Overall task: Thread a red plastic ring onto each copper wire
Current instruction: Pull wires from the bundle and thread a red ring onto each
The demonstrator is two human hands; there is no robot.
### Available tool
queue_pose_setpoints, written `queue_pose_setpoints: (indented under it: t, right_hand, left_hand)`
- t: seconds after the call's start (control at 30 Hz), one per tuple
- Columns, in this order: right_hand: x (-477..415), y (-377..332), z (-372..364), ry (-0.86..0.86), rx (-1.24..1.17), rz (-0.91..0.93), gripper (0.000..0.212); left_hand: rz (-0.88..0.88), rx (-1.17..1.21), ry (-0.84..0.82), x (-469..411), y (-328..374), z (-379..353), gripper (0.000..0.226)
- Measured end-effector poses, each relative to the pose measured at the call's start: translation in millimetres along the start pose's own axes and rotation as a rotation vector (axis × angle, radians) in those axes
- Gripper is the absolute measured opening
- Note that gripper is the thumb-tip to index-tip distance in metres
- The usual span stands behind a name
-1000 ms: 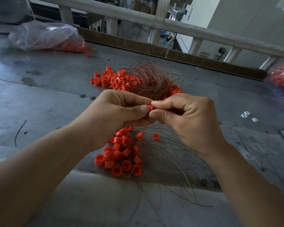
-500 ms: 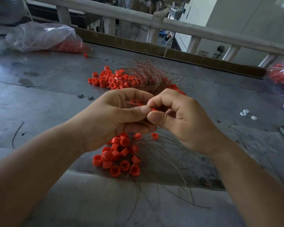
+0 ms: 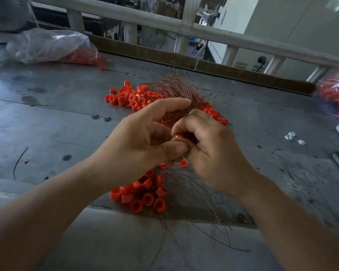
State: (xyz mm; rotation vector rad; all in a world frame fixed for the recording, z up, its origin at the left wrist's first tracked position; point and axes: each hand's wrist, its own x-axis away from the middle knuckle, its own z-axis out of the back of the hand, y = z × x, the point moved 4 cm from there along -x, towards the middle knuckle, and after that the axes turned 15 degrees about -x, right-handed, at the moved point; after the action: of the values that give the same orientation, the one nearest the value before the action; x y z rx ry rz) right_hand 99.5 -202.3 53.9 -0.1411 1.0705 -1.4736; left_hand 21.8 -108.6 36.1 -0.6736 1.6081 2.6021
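Tabletop (image 3: 57,124): grey metal, loose rings (image 3: 148,199) by near edge.
Left hand (image 3: 141,141): pinching red ring (image 3: 177,136).
Right hand (image 3: 213,153): curled against ring; grip unclear.

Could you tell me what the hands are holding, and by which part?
A red ring, pinched between the left hand and right hand; which part is gripped cannot be told.

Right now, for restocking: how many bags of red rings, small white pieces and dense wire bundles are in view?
Bags of red rings: 2
Small white pieces: 3
Dense wire bundles: 1
Total: 6
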Motion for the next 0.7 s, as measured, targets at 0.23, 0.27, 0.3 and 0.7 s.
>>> queue_pose_setpoints:
  t: [0.23,0.27,0.3,0.7]
  right_hand:
    - [-0.6,1.9,0.0,0.013,-0.076,-0.057,0.013]
    - [-0.1,1.1,1.4,0.022,-0.097,-0.059,0.012]
    - [0.4,-0.4,2.6,0.031,-0.117,-0.053,0.010]
    - [-3.5,9.6,16.8,0.077,-0.270,-0.145,0.015]
  left_hand:
    - [0.045,0.131,-0.007,-1.5,2.0,-1.5,0.056]
    - [0.063,0.159,-0.016,-1.9,1.4,-0.7,0.056]
    - [0.084,0.184,-0.020,-2.2,0.4,0.2,0.056]
    - [0.182,0.492,0.099,-9.4,-6.0,21.5,0.030]
